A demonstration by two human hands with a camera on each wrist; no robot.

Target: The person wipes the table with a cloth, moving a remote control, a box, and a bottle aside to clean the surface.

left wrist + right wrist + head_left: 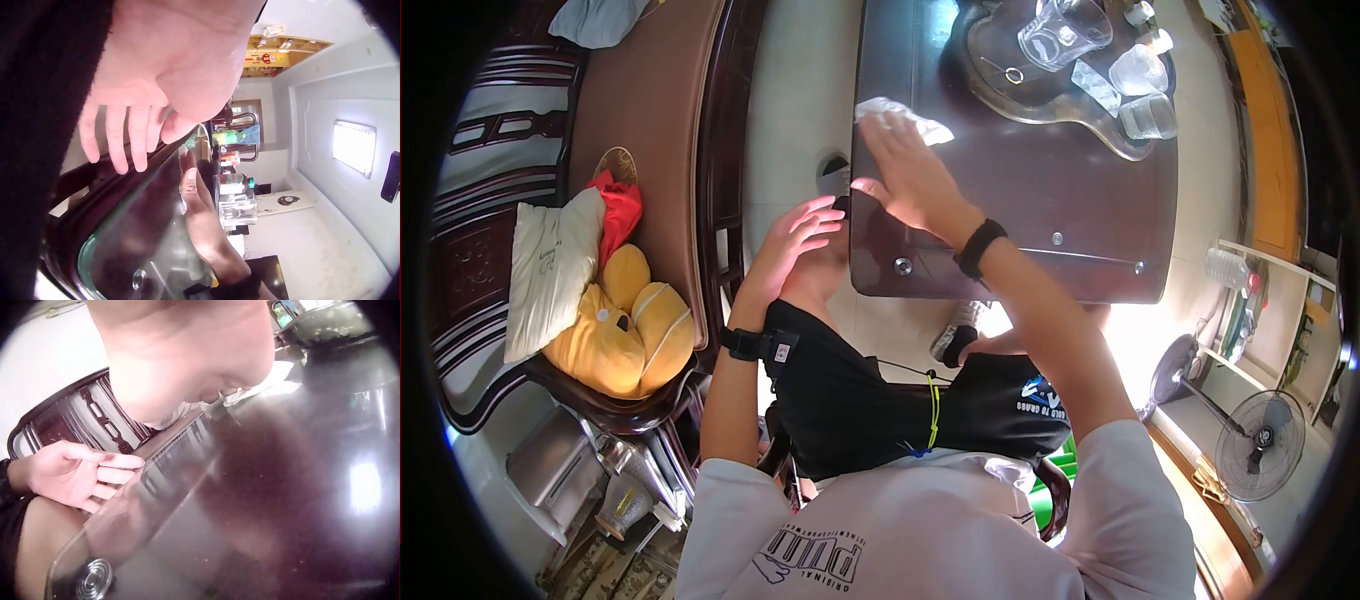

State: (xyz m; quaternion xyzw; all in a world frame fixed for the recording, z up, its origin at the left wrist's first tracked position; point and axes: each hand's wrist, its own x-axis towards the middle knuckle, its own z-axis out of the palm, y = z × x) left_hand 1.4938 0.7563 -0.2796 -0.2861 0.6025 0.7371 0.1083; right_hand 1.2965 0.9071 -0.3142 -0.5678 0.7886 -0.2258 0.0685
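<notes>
My right hand (912, 178) lies with extended fingers over a crumpled white tissue or cloth (934, 130) at the left edge of the dark, glass-topped table (1010, 215). Part of the white piece is hidden beneath the fingers; in the right wrist view its white edge (275, 380) shows past the palm. My left hand (792, 243) is held beside the table edge, above my leg, with its fingers spread and nothing in them. In the left wrist view the left fingers (137, 140) hang loosely near the table's rim.
A dark curved tray (1040, 115) stands at the table's far right, with a clear pitcher (1065, 35), a clear cup (1148, 117) and other clear items. Left of the table is a wooden bench (640, 130) with cushions (555, 270). A fan (1260, 440) stands at right.
</notes>
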